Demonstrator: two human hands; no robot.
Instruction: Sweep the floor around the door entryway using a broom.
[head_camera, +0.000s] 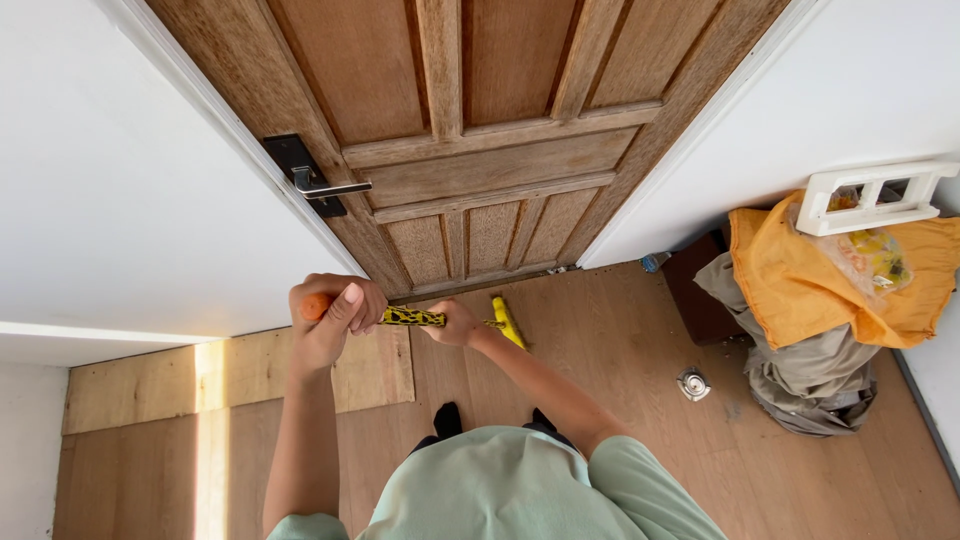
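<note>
Wooden door (480, 130), white walls (110, 190) (sunlit), plank floor (640, 380).

**Around the doorway**

A panelled wooden door (480, 130) with a dark-plated lever handle (318, 185) stands shut. Orange cloth (800, 275) lies heaped over grey fabric (810, 385) beside a white plastic frame (875, 195). A small metal object (692, 383) sits on the wood floor (640, 350).

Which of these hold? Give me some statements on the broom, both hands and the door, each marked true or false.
1. Both hands grip the broom handle. True.
2. The left hand covers the orange top end. True.
3. The wooden door stands wide open. False: it is shut.
4. The yellow broom head rests by the door's foot. True.
5. The right hand holds the door lever. False: it holds the handle.
</note>
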